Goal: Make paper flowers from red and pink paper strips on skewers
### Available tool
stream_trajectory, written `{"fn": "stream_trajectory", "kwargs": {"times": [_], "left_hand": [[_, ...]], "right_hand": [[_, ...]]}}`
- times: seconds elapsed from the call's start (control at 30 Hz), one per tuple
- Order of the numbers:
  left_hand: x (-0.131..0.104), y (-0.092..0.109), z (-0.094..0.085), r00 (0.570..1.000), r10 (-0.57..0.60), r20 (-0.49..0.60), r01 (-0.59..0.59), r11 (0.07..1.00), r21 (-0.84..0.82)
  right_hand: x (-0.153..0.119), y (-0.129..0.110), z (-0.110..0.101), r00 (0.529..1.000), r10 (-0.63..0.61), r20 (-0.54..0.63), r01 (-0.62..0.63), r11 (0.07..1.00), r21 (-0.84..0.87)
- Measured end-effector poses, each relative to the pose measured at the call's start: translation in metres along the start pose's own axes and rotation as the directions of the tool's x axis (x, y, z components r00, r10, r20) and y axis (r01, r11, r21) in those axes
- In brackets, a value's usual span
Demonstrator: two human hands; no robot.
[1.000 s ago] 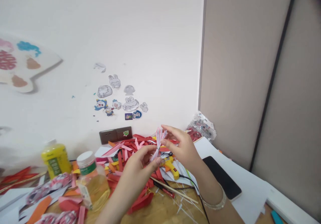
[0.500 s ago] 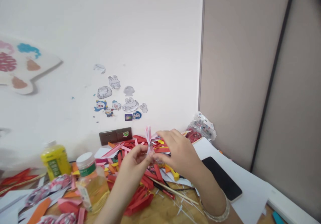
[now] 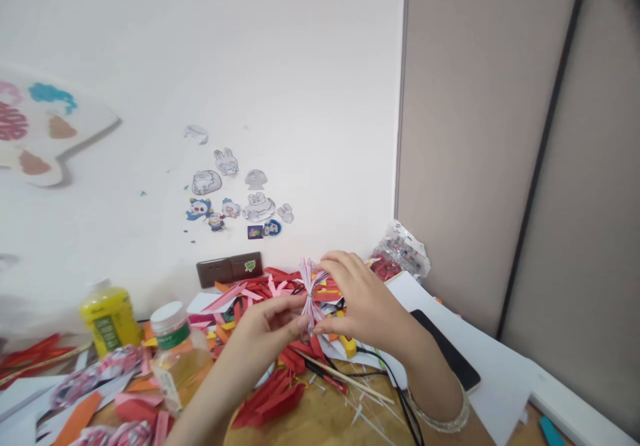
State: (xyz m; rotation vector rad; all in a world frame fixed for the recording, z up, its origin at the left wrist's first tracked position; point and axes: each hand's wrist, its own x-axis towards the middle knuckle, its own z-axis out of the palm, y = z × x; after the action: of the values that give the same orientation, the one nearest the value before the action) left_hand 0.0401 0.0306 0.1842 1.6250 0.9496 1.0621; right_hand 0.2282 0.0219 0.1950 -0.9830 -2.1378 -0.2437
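Pinching the pink-and-white paper bundle (image 3: 311, 294) at lower centre, your left hand (image 3: 277, 323) grips its lower end; your right hand (image 3: 357, 296) curves half-open at its right side, contact unclear. Your right forearm partly covers the black phone (image 3: 450, 353); the yellow tool (image 3: 349, 346) behind your right hand is mostly hidden.

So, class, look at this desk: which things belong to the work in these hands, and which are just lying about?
In the work:
- pink-and-white bundle, between left hand and right hand
- perhaps the similarly coloured twisted pieces

Seemingly just lying about:
- black phone
- yellow bottle
- white-capped bottle
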Motion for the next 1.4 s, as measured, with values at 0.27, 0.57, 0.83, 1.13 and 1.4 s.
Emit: {"fn": "stream_trajectory", "kwargs": {"times": [0.27,0.57,0.83,1.13,1.4], "left_hand": [[0.003,-0.007,0.006,0.981,0.182,-0.072,-0.149,0.933,0.328],[0.012,-0.03,0.007,0.849,0.518,0.108,-0.397,0.489,0.777],[0.012,-0.027,0.0,0.626,0.752,0.204,-0.374,0.06,0.925],[0.012,-0.03,0.005,0.619,0.761,0.193,-0.369,0.066,0.927],[0.01,-0.023,-0.003,0.597,0.783,0.172,-0.327,0.042,0.944]], "right_hand": [[0.009,-0.019,0.014,0.999,-0.02,-0.05,0.007,0.969,-0.249],[0.01,-0.009,0.022,0.994,-0.102,0.036,0.108,0.955,-0.274],[0.009,-0.007,0.022,0.997,-0.082,-0.008,0.077,0.955,-0.286],[0.01,-0.007,0.023,0.995,-0.1,0.017,0.101,0.968,-0.228],[0.009,-0.011,0.023,0.999,-0.039,0.023,0.044,0.972,-0.231]]}}
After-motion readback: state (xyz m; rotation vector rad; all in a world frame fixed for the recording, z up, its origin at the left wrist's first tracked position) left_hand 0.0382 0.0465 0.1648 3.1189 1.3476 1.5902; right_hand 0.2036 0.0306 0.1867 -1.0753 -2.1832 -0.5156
